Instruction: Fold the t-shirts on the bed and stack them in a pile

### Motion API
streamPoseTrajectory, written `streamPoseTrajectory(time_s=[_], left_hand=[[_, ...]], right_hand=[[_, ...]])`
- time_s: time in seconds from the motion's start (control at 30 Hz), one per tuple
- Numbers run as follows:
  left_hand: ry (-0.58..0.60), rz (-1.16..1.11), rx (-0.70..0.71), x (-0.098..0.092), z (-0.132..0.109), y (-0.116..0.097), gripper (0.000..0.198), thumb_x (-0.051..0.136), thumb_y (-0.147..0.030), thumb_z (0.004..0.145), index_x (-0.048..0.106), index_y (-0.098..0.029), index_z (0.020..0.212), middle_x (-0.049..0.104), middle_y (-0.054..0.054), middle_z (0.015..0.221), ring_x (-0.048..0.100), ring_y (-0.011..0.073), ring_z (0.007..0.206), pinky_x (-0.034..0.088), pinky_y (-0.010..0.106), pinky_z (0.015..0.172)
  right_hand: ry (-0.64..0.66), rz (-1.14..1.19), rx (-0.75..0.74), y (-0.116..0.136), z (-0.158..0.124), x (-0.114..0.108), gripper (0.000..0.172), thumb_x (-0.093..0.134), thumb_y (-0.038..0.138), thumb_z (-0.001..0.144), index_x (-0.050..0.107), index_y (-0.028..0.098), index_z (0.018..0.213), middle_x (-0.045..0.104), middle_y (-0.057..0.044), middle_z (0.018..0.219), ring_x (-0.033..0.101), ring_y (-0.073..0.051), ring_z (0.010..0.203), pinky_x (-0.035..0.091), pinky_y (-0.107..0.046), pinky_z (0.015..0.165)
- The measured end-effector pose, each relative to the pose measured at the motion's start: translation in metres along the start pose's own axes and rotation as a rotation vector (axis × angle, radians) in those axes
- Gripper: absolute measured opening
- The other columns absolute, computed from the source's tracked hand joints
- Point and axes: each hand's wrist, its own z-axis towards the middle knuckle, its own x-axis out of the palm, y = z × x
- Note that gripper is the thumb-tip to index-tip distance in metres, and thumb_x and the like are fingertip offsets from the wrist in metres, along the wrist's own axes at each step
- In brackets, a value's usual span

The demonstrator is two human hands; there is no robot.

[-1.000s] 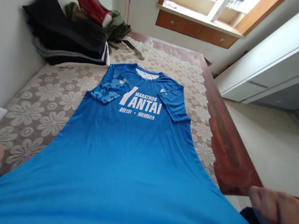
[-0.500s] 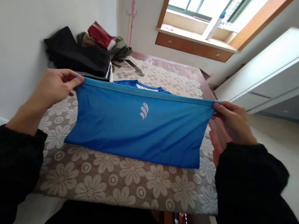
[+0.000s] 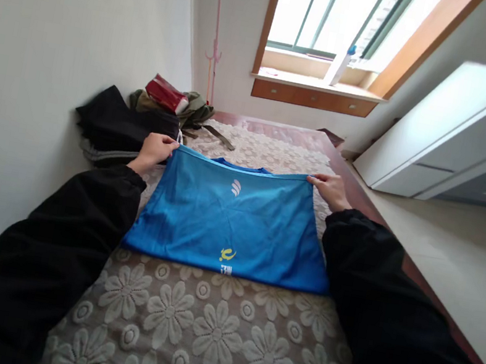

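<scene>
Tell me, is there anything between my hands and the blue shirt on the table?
Nothing visible. The left hand and the right hand each already pinch a far corner of the folded blue shirt, which lies on the floral tablecloth. The dark clothes pile sits beside the left hand.

Blue sports shirt (image 3: 230, 224), folded in half, lies flat mid-bench on floral cloth, white logo up, far corners pinched.

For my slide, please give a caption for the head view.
Both hands, left and right, pinch the far corners of a folded blue shirt on a floral cloth.
</scene>
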Motion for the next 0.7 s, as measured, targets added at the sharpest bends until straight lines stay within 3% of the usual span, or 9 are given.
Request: streamPoseTrajectory(time_s=[0.13, 0.23, 0.33, 0.43, 0.5, 0.57, 0.63, 0.7], left_hand=[[-0.016, -0.142, -0.034, 0.022, 0.0, 0.006, 0.028, 0.068, -0.032, 0.095, 0.082, -0.012, 0.11, 0.082, 0.01, 0.083, 0.058, 0.0128, 0.049, 0.043, 0.021, 0.051], [0.013, -0.275, -0.055, 0.034, -0.005, 0.007, 0.032, 0.066, -0.033, 0.098, 0.077, -0.012, 0.119, 0.084, 0.013, 0.099, 0.056, 0.0095, 0.046, 0.038, 0.019, 0.044], [0.016, -0.383, -0.083, 0.044, -0.013, 0.009, 0.036, 0.06, -0.029, 0.101, 0.071, -0.012, 0.131, 0.081, 0.017, 0.122, 0.065, 0.0091, 0.054, 0.037, 0.016, 0.042], [0.002, -0.408, -0.063, 0.049, -0.023, 0.012, 0.042, 0.06, -0.026, 0.101, 0.065, -0.016, 0.141, 0.075, 0.016, 0.138, 0.07, 0.0104, 0.06, 0.044, 0.016, 0.042], [0.004, -0.345, -0.008, 0.05, -0.028, 0.015, 0.047, 0.063, -0.025, 0.099, 0.062, -0.018, 0.145, 0.072, 0.015, 0.144, 0.072, 0.0123, 0.06, 0.048, 0.019, 0.044], [-0.001, -0.237, 0.062, 0.051, -0.032, 0.017, 0.051, 0.063, -0.024, 0.099, 0.059, -0.019, 0.149, 0.07, 0.015, 0.149, 0.072, 0.0134, 0.059, 0.054, 0.023, 0.05], [0.009, -0.135, 0.119, 0.053, -0.034, 0.02, 0.056, 0.066, -0.023, 0.098, 0.055, -0.018, 0.153, 0.067, 0.015, 0.153, 0.072, 0.0142, 0.06, 0.062, 0.028, 0.066], [0.046, -0.052, 0.136, 0.055, -0.033, 0.023, 0.063, 0.069, -0.023, 0.096, 0.052, -0.019, 0.156, 0.066, 0.016, 0.154, 0.073, 0.015, 0.061, 0.064, 0.032, 0.084]], right_hand=[[0.014, 0.194, 0.056, -0.015, -0.001, 0.024, 0.024, 0.085, 0.044, 0.076, 0.079, 0.021, 0.079, 0.068, -0.002, 0.061, 0.058, -0.018, 0.058, 0.046, -0.03, 0.053], [0.003, 0.235, 0.067, -0.028, -0.003, 0.032, 0.039, 0.08, 0.059, 0.077, 0.076, 0.021, 0.084, 0.064, -0.001, 0.056, 0.047, -0.015, 0.047, 0.037, -0.03, 0.043], [-0.012, 0.279, 0.058, -0.037, -0.003, 0.033, 0.047, 0.077, 0.064, 0.075, 0.076, 0.021, 0.094, 0.079, -0.006, 0.077, 0.047, -0.015, 0.048, 0.037, -0.03, 0.041], [0.002, 0.314, 0.049, -0.039, -0.005, 0.033, 0.048, 0.079, 0.061, 0.073, 0.077, 0.022, 0.101, 0.084, -0.008, 0.094, 0.05, -0.015, 0.049, 0.039, -0.03, 0.041], [0.029, 0.324, 0.03, -0.038, -0.006, 0.035, 0.045, 0.08, 0.058, 0.074, 0.077, 0.023, 0.102, 0.085, -0.008, 0.097, 0.062, -0.018, 0.057, 0.049, -0.03, 0.048], [0.053, 0.324, -0.014, -0.036, -0.007, 0.037, 0.039, 0.082, 0.053, 0.075, 0.076, 0.024, 0.101, 0.084, -0.008, 0.097, 0.075, -0.023, 0.077, 0.062, -0.033, 0.068], [0.067, 0.296, -0.062, -0.036, -0.008, 0.04, 0.033, 0.083, 0.048, 0.077, 0.076, 0.024, 0.1, 0.084, -0.008, 0.097, 0.08, -0.028, 0.098, 0.064, -0.039, 0.091], [0.068, 0.257, -0.078, -0.036, -0.008, 0.042, 0.028, 0.082, 0.043, 0.079, 0.076, 0.024, 0.1, 0.084, -0.008, 0.097, 0.08, -0.03, 0.107, 0.063, -0.043, 0.102]])
